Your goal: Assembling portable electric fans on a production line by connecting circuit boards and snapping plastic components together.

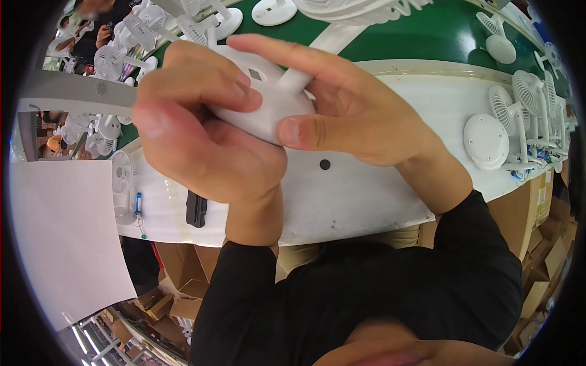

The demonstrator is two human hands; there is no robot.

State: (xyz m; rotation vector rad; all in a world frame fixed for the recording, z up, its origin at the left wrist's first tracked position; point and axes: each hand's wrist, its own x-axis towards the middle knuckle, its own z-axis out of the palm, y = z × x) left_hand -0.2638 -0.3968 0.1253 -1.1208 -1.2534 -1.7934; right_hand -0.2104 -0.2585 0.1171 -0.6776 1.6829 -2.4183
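Observation:
A white desk fan (262,104) is held up close in both hands, its rounded base toward me. My left hand (204,119) is closed around the left side of the base, a fingertip pressed on its surface. On the other side, my right hand (360,104) grips the base near the neck, with the thumb on its lower edge. A small dark rectangular spot shows on the base. The fan's caged head (357,9) points away from me, partly cut off by the top of the view. Beneath the hands, a small black disc (325,164) lies on the white work surface (342,204).
A black oblong case (196,209) lies left of my left forearm. Several fans and a round white base (486,141) stand at the right. More fans (146,30) are at the far left along a green belt (421,39). Cardboard boxes (183,265) stand below the table edge.

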